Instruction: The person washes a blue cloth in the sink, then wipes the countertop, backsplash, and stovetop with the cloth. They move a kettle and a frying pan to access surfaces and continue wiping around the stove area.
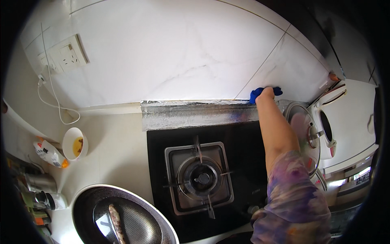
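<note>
My right arm reaches out over the stove to the white marbled wall tiles [182, 48]. At its end, my right hand [268, 91] presses a blue cloth [256, 95] against the foot of the wall, with cloth showing on both sides of the hand. Silver foil [198, 114] lines the strip between the wall and the black gas cooktop [243, 158], just beside the cloth. The burner [201, 178] sits inside a square metal tray with pan supports, and no flame shows. My left hand is out of view.
A wok [137, 222] holding a mottled long object [116, 224] stands front left. Behind it are a bowl [67, 143] of yellow liquid and a bag [48, 154]. A white cable [54, 91] hangs from the wall socket [68, 56]. A glass lid [300, 122] stands at right.
</note>
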`<state>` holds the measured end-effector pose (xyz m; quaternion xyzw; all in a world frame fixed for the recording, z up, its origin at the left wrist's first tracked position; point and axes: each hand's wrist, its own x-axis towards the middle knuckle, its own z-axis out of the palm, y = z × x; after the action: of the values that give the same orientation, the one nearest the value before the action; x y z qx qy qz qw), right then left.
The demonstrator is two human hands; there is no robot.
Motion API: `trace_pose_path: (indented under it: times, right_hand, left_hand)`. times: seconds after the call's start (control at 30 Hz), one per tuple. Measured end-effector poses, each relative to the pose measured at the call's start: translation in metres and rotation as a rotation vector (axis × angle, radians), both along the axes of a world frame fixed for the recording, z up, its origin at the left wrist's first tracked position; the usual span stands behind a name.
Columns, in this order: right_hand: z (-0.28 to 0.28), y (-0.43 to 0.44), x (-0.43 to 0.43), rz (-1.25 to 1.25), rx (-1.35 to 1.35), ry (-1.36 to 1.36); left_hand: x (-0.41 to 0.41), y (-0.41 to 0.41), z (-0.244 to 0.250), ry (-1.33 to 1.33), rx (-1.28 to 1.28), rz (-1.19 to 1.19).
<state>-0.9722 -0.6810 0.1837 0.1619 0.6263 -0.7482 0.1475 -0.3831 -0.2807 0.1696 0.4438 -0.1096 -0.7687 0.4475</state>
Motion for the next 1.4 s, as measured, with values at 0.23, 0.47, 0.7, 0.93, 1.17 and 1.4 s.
trace_pose_path:
  times: [0.23, 0.47, 0.7, 0.93, 1.17, 1.4]
  right_hand:
    - [-0.016, -0.02, 0.067, 0.026, -0.189, 0.057]
    - [0.008, -0.013, 0.139, 0.152, -0.481, -0.235]
    - [0.035, 0.0, 0.028, -0.033, -0.453, 0.082]
    - [0.072, 0.003, -0.037, 0.048, -0.431, 0.104]
    - [0.055, -0.027, 0.033, 0.015, -0.026, 0.557]
    - [0.17, 0.002, -0.063, -0.005, 0.38, 1.101]
  left_hand:
    - [0.004, 0.006, 0.005, -0.006, -0.014, -0.006]
    - [-0.004, 0.0, 0.013, -0.01, -0.042, -0.059]
    - [-0.022, -0.022, 0.02, -0.013, -0.084, -0.126]
    - [-0.032, -0.037, 0.015, -0.01, -0.106, -0.139]
    - [-0.045, -0.038, 0.019, -0.029, -0.121, -0.159]
    - [-0.037, -0.032, 0.027, -0.045, -0.094, -0.163]
